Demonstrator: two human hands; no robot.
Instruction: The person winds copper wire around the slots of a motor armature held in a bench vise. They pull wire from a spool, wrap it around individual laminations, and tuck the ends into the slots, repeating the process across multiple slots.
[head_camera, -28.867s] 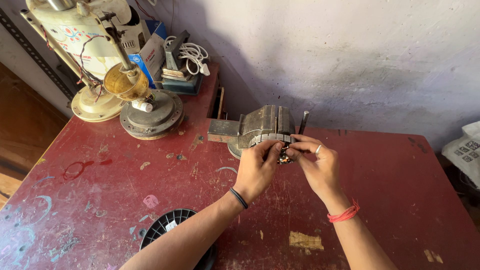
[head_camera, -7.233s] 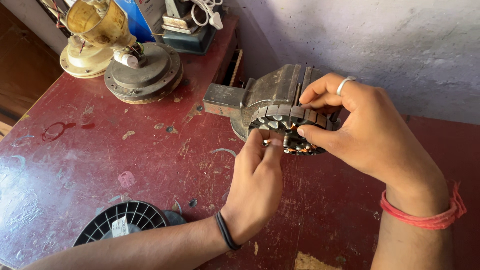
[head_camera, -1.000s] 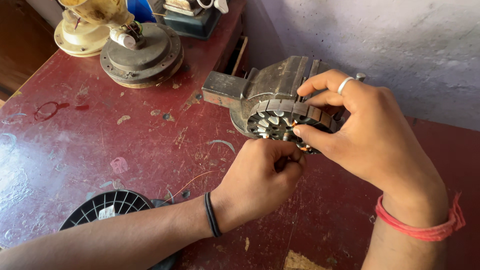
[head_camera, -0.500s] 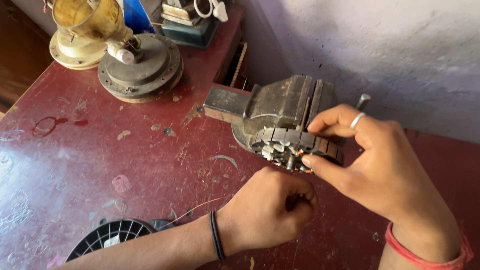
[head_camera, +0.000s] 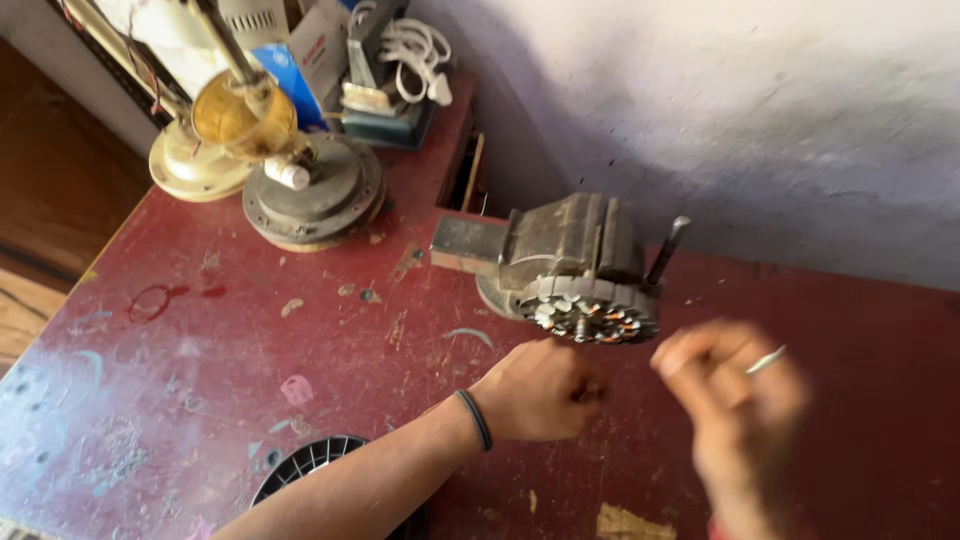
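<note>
We see the right hand (head_camera: 735, 420) off the stator (head_camera: 592, 310) it pinched half a second ago, now blurred and apart to its lower right; the left hand (head_camera: 540, 392) (fisted) has dropped below it; the vise (head_camera: 565, 240) handle stands uncovered.

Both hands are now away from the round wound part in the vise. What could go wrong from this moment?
The stator overhangs the front of the bench vise; if the clamping is light, it might slip out and fall on the red table.

The right hand is blurred with motion close to the vise handle and might knock it.

The left hand is closed just below the copper windings; a quick return could scrape them.
</note>
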